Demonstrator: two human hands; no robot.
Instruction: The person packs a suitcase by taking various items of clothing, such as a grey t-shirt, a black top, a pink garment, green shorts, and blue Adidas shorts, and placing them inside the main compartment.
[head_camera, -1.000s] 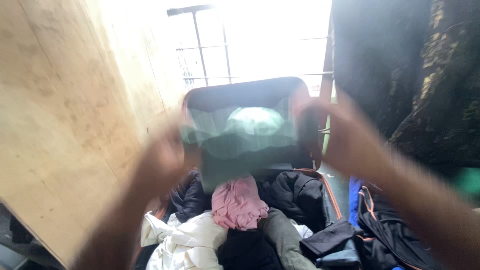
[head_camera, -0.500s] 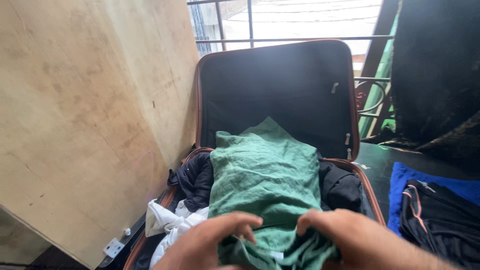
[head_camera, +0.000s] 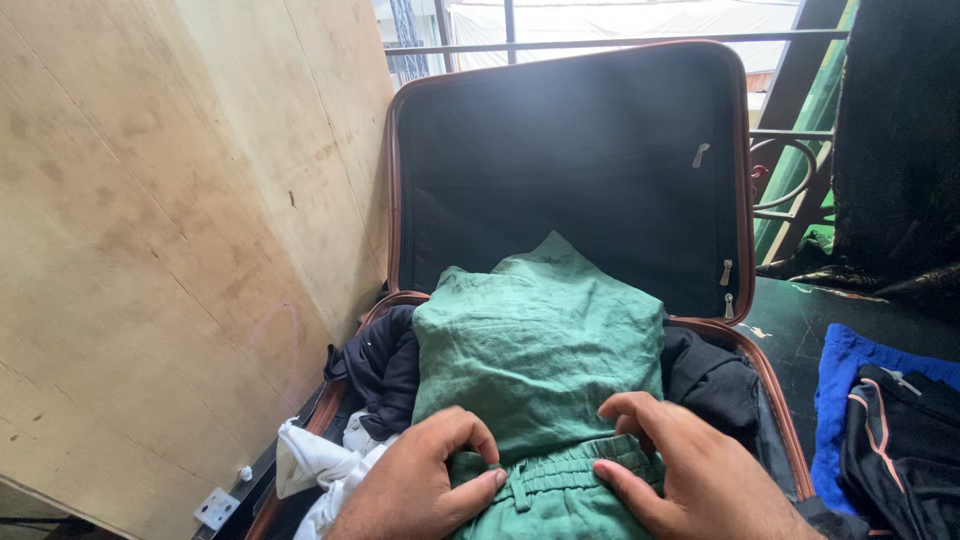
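A: Starting at the left, a pale plywood panel (head_camera: 150, 250) is leaning along the side of the suitcase (head_camera: 775, 400), and near its foot a white garment (head_camera: 320, 470) is spilling over the case's rim.

B: And the left hand (head_camera: 425, 490)?

A: It is curling at the near end of the green garment (head_camera: 540, 350), fingers bent and pinching the cloth just beside the elastic waistband (head_camera: 560, 478). Not a closed fist, more a half-closed grip on a fold.

B: Where is that green piece sitting?

A: It is lying on top of the pile inside the open suitcase, over dark clothes (head_camera: 385, 365) showing at both sides, with the black-lined lid (head_camera: 570, 160) standing upright behind it.

B: The right hand (head_camera: 690, 475)?

A: It is pressing flat-ish on the same garment, fingers spread and slightly bent, thumb reaching toward the waistband. Holding down rather than gripping, I would say.

B: So which step?

A: To my eye, smoothing and tucking the folded piece into place. The next move probably calls for even pressure, so the fold does not slip.

B: Far right?

A: A blue cloth (head_camera: 840, 375) with a dark garment (head_camera: 905, 450) on it, outside the case.
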